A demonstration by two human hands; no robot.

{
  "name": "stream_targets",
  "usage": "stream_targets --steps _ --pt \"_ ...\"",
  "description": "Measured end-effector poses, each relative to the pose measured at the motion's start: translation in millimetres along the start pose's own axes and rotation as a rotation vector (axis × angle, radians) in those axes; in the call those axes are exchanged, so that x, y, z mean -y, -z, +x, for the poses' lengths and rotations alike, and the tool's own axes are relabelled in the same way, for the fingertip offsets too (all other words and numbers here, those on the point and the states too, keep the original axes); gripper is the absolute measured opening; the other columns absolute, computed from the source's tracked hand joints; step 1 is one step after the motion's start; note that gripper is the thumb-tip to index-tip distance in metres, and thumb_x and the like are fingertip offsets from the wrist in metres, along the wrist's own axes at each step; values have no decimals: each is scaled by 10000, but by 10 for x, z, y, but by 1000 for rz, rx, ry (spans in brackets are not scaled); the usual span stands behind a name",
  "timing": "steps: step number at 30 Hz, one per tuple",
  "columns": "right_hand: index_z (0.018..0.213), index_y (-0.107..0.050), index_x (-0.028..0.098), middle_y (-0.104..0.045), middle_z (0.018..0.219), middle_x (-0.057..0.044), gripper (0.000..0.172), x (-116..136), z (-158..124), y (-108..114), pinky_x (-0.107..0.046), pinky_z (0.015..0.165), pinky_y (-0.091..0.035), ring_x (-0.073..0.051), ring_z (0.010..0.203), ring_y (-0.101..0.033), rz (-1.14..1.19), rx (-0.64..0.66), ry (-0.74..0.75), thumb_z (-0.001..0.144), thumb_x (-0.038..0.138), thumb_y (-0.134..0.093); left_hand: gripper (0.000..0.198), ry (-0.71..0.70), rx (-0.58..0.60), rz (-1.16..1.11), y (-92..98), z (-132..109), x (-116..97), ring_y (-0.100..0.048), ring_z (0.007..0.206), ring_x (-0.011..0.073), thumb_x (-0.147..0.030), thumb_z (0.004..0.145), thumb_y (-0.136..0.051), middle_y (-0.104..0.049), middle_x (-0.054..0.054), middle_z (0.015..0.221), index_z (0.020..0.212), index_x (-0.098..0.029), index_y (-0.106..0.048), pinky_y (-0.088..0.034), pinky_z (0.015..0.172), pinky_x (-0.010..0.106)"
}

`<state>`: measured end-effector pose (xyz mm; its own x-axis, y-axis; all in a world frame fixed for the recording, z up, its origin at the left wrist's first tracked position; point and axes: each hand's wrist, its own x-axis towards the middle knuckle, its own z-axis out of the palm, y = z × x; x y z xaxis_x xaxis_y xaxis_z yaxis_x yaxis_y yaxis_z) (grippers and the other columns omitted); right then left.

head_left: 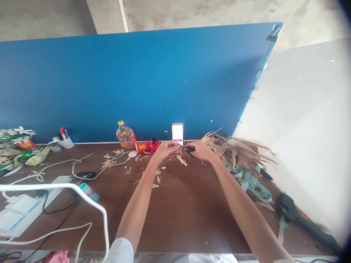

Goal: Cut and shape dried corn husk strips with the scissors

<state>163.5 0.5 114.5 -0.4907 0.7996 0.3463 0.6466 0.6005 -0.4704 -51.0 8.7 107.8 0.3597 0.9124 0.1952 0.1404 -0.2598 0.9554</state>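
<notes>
Both arms reach forward over the brown table. My right hand [202, 151] is closed around the dark handles of a pair of scissors [189, 149], whose blades point left toward my other hand. The fingers of my left hand [165, 150] are pinched together close to the blade tips; whatever they hold is too small to make out. Just behind the hands a phone with a white screen [177, 132] leans against the blue panel. Pale dried scraps [181, 160] lie on the table below the hands, with more bits to the left.
Dried husks [241, 151] and light-blue ribbon [256, 186] are heaped at right, near a black glue gun [293, 212]. A drink bottle [125, 136], a red cup [142, 147] and red tape [154, 144] stand left. White cables and a power strip [27, 210] occupy the left side.
</notes>
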Motion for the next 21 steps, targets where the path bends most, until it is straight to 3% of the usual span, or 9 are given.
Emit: stream_targets --steps 11,16,21 --pt "963 -715 208 -714 903 -27 273 -16 5 -1 -230 605 -367 -138 687 -561 12 -35 4 753 186 -541 361 -18 0 -10 13 36 41 -553 633 115 -451 773 -628 -677 67 809 947 -139 -685 -430 602 237" --pt "915 -712 195 -708 869 -36 237 -54 27 -28 -234 606 -367 -143 676 -557 34 -29 -4 752 192 -541 360 45 -13 -47 23 17 2 -573 681 123 -419 803 -598 -692 78 885 1012 -135 -671 -429 618 235" --pt "942 -699 203 -704 917 -37 246 -49 29 -73 -230 615 -361 -145 714 -566 27 -37 -4 760 181 -534 248 88 -75 -93 -47 48 53 -593 683 124 -349 834 -533 -698 73 904 922 -149 -651 -433 617 235"
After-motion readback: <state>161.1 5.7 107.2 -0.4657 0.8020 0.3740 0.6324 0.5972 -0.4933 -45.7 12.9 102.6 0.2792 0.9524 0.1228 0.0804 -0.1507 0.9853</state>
